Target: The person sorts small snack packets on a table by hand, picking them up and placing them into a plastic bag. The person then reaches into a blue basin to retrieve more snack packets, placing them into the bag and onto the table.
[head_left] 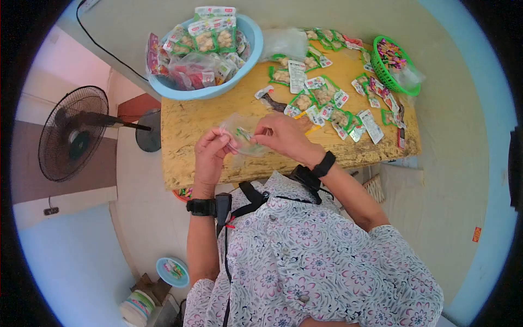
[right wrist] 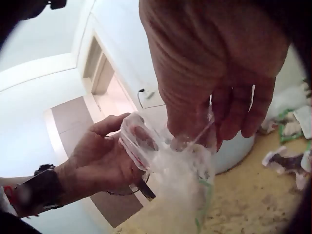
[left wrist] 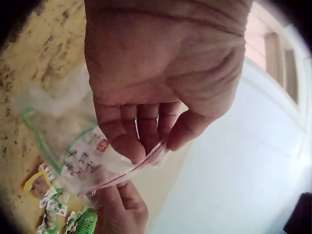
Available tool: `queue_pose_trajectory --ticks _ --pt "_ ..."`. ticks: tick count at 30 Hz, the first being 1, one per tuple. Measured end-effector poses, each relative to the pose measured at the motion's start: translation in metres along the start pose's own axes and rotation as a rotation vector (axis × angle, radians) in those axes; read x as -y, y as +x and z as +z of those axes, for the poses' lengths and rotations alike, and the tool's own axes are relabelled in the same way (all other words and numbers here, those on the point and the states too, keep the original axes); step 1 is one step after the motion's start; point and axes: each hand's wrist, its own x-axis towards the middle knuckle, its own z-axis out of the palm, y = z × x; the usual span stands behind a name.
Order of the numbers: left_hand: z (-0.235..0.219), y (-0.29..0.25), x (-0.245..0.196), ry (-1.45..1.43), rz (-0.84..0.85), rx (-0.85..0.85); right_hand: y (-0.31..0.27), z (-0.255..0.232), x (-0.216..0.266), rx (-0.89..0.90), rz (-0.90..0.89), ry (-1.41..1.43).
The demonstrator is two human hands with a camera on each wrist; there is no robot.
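Over the table's near edge, a clear zip bag [head_left: 251, 147] is stretched between both hands. My left hand [head_left: 211, 155] pinches its mouth between thumb and fingers, right at the red zip strip [left wrist: 127, 171] in the left wrist view. The right hand [head_left: 286, 136] pinches the other side of the mouth with thumb and fingertips. In the right wrist view, the bag's mouth gapes between the hands and its body [right wrist: 173, 183] hangs below. A printed, green-edged packet [left wrist: 80, 153] shows through the film, partly hidden by folds.
A blue basin [head_left: 250, 60] heaped with snack packets stands at the table's back left. Green-edged packets [head_left: 322, 94] lie scattered behind my right hand. At the back right is a green basket [head_left: 380, 68] of small colourful packets. Left of the table stands a fan [head_left: 73, 133].
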Motion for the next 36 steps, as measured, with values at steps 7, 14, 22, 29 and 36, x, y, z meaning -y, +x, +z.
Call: queue_pose_trajectory --ticks 7,14,22,29,36 --pt "-0.005 0.004 -0.04 0.454 -0.013 -0.107 0.012 -0.005 0.026 -0.029 -0.146 -0.099" --pt "-0.021 -0.008 -0.044 0.416 -0.078 -0.195 0.02 -0.01 0.041 -0.065 -0.216 0.041" --pt "-0.007 0.003 -0.07 0.383 0.024 -0.14 0.015 -0.009 0.021 0.085 0.026 0.094" --pt "-0.001 0.042 -0.02 0.428 -0.212 0.039 -0.008 0.029 -0.084 0.191 0.154 0.216" --pt "-0.092 0.021 0.045 0.613 -0.302 -0.263 -0.046 0.035 -0.112 0.247 0.267 -0.156"
